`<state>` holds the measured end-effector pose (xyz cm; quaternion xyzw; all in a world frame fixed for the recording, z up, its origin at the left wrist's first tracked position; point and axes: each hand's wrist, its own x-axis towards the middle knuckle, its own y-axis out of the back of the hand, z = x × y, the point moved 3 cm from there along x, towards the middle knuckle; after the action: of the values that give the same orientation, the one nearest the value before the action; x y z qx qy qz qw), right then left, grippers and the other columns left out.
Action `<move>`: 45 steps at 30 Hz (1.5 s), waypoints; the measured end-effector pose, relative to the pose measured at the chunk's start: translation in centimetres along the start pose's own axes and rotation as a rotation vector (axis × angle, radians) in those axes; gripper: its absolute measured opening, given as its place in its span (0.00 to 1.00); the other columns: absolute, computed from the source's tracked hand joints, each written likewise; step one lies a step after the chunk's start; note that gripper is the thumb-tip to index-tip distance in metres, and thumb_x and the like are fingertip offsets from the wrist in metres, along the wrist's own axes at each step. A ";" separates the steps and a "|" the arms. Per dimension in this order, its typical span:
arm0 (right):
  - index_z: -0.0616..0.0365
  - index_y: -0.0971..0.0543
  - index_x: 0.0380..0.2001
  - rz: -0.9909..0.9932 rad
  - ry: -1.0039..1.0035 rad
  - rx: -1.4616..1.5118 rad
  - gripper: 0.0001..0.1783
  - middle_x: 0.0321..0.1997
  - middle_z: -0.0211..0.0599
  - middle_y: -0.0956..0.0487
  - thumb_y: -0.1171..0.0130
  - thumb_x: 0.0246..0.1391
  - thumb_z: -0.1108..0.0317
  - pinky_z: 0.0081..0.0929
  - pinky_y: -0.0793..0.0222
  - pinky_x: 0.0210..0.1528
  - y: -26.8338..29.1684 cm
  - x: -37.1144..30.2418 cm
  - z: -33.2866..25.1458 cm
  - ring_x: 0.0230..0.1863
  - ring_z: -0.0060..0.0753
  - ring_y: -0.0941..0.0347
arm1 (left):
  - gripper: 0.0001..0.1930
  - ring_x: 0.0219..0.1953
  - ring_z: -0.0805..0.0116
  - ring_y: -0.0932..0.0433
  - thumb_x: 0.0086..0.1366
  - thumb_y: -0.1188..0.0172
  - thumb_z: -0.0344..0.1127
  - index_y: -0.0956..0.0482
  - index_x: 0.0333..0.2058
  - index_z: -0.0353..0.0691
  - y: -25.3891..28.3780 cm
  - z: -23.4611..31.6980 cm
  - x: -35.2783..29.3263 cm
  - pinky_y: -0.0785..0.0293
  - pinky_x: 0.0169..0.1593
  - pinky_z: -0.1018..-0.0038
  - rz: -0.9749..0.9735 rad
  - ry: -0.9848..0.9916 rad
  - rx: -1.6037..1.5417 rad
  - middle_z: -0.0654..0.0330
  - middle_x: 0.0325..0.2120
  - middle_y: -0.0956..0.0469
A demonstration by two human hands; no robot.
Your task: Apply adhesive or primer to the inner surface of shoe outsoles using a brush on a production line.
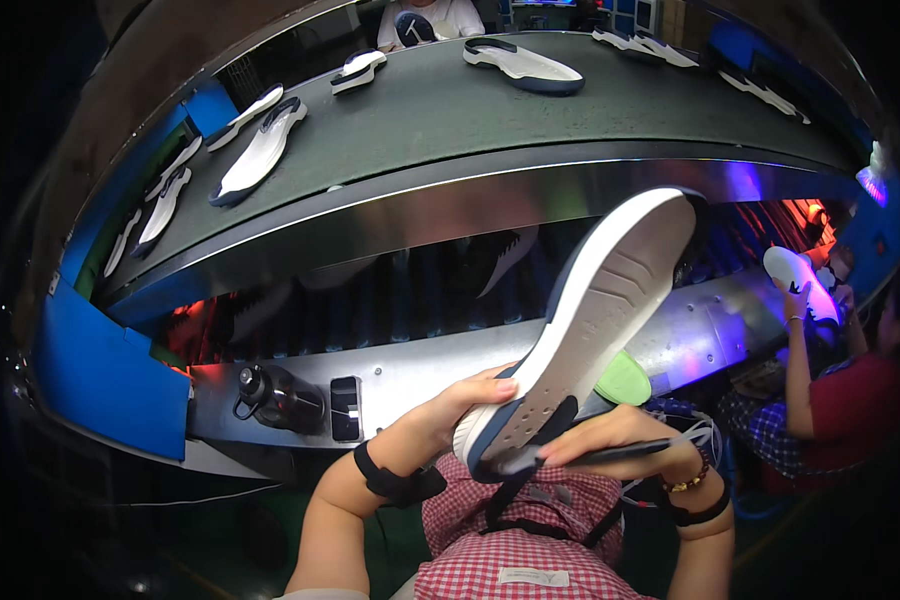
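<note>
A large white shoe sole point(610, 275) with dark navy edging is held up in front of me, tilted with its heel end low and close to me. My left hand point(460, 402) grips the outside of its heel, thumb on the rim. In my right hand point(615, 430) is a slim dark-handled tool point(625, 453), perhaps a brush, closed between the fingers. Its pale tip lies against the heel end of the sole; the exact contact is hard to make out. A light green oval pad point(626, 380) shows behind the sole, above my right hand.
A dark green conveyor belt point(410, 125) carries several white-and-navy soles point(530, 68). Below it, a metal ledge point(450, 358) holds a dark bottle point(280, 398) and a phone point(345, 410). At right, a co-worker point(835, 410) handles another sole; another person point(440, 18) sits across the belt.
</note>
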<state>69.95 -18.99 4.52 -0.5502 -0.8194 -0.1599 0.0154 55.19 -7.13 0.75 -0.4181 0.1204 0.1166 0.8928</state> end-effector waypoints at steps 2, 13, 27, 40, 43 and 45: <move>0.58 0.23 0.39 -0.091 0.025 -0.040 0.13 0.41 0.39 0.21 0.41 0.46 0.75 0.26 0.28 0.44 -0.5 0.0 -0.3 0.41 0.36 0.23 | 0.38 0.44 0.63 0.27 0.52 0.41 0.48 0.43 0.56 0.32 0.3 -0.2 0.3 0.31 0.48 0.70 -0.032 0.054 0.026 0.48 0.46 0.31; 0.58 0.24 0.41 -0.227 0.014 -0.058 0.16 0.42 0.40 0.22 0.43 0.45 0.77 0.25 0.27 0.42 0.8 -0.5 -1.9 0.41 0.37 0.23 | 0.39 0.42 0.57 0.26 0.48 0.43 0.54 0.37 0.53 0.31 1.2 -1.7 -0.3 0.29 0.43 0.69 0.002 0.234 0.015 0.43 0.43 0.30; 0.52 0.22 0.40 -0.043 -0.015 -0.277 0.14 0.44 0.33 0.22 0.47 0.48 0.71 0.24 0.28 0.44 2.3 -2.1 -0.9 0.43 0.32 0.24 | 0.41 0.39 0.53 0.26 0.47 0.46 0.61 0.33 0.51 0.30 3.0 -1.9 -1.0 0.31 0.41 0.70 0.136 0.255 0.126 0.40 0.41 0.28; 0.57 0.21 0.36 0.010 -0.070 -0.280 0.14 0.41 0.40 0.21 0.39 0.41 0.78 0.24 0.27 0.41 3.4 -3.3 -2.0 0.41 0.35 0.23 | 0.30 0.41 0.65 0.28 0.52 0.47 0.48 0.30 0.49 0.32 -2.0 2.0 -6.1 0.35 0.46 0.80 0.617 0.144 0.034 0.51 0.43 0.27; 0.60 0.20 0.33 0.182 -0.051 -0.248 0.11 0.39 0.43 0.21 0.38 0.41 0.78 0.24 0.26 0.41 4.5 -3.6 -1.4 0.41 0.36 0.23 | 0.29 0.41 0.64 0.27 0.51 0.47 0.46 0.30 0.49 0.31 -0.2 0.8 -6.9 0.35 0.46 0.79 0.676 0.122 0.000 0.50 0.44 0.27; 0.60 0.21 0.34 0.120 -0.025 -0.181 0.12 0.39 0.44 0.21 0.39 0.41 0.79 0.26 0.27 0.41 4.0 -4.0 -0.3 0.42 0.37 0.23 | 0.29 0.41 0.64 0.27 0.51 0.47 0.45 0.30 0.49 0.31 0.2 1.1 -6.9 0.35 0.46 0.79 0.629 0.109 0.054 0.50 0.44 0.27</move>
<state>75.11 -21.30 4.98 -0.5995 -0.7672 -0.2253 -0.0349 48.77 -6.91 3.41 -0.3421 0.2943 0.3610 0.8161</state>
